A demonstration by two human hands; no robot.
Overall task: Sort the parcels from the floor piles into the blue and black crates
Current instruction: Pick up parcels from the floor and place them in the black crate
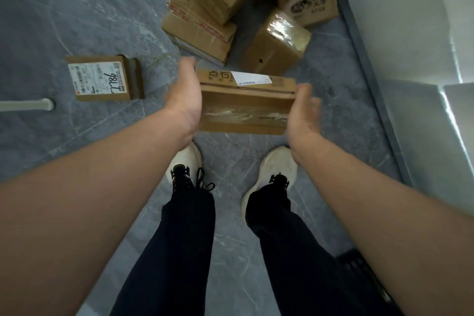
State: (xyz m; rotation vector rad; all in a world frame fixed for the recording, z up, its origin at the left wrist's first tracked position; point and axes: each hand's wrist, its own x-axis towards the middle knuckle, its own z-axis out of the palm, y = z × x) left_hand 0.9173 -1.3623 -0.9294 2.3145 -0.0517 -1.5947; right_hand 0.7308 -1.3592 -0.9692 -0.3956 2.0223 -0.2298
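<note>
The person presses a flat brown cardboard box point(246, 102) between left hand point(183, 90) and right hand point(304, 113), fingers straight. More brown cardboard parcels point(202, 23) sit piled just past that box.

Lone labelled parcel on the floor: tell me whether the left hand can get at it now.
Probably not yet: the left hand presses one end of the carried box, the right hand the other. Nothing lies on the lone labelled parcel.

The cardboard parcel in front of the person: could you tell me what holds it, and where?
The parcel is carried between both palms at its short ends: left hand pressed flat, right hand blurred, contact uncertain.
</note>
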